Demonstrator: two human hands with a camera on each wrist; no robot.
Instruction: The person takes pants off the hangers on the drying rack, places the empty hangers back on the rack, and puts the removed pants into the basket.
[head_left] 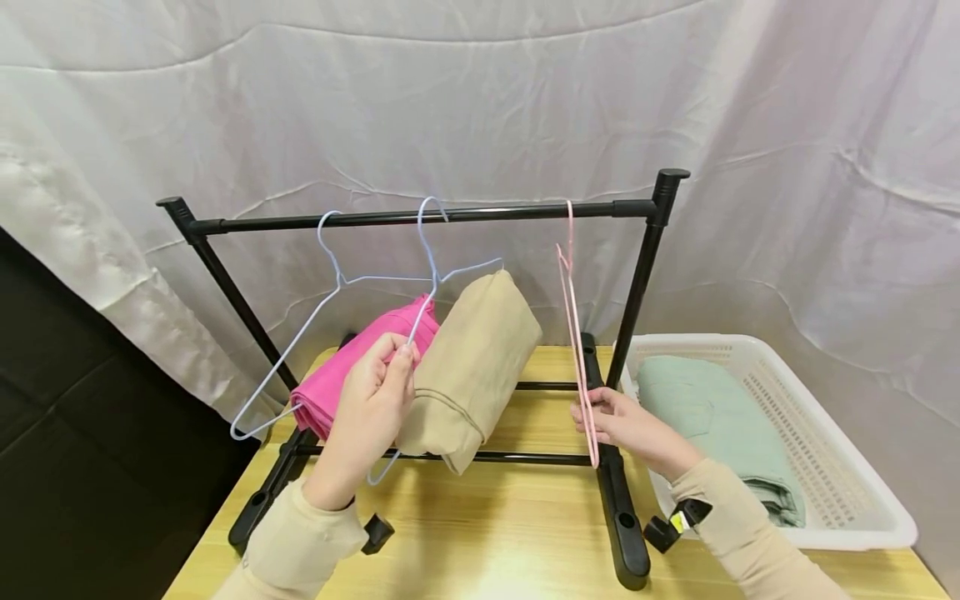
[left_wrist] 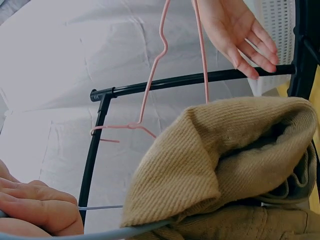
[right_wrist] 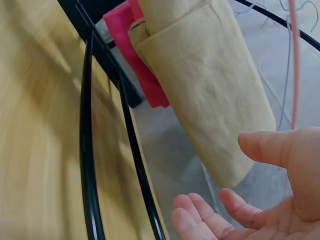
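My left hand (head_left: 375, 396) pinches the side of a blue hanger (head_left: 429, 250) hooked on the black rack's bar. Folded beige cloth (head_left: 476, 358) hangs over that hanger, just right of the hand. To its left, pink cloth (head_left: 330, 375) hangs on another blue hanger (head_left: 281, 362). A pink hanger (head_left: 576, 333) hangs bare near the bar's right end. Beside its lower part is my right hand (head_left: 630, 425), and in the right wrist view that hand (right_wrist: 280, 200) has its fingers spread and relaxed, holding nothing, near the beige cloth (right_wrist: 215, 85).
The black rack (head_left: 637, 283) stands on a wooden table (head_left: 480, 533). At the right, a white basket (head_left: 855, 467) holds folded light green cloth (head_left: 712, 417). A pale curtain (head_left: 480, 100) hangs behind, and a dark surface (head_left: 90, 417) lies at the left.
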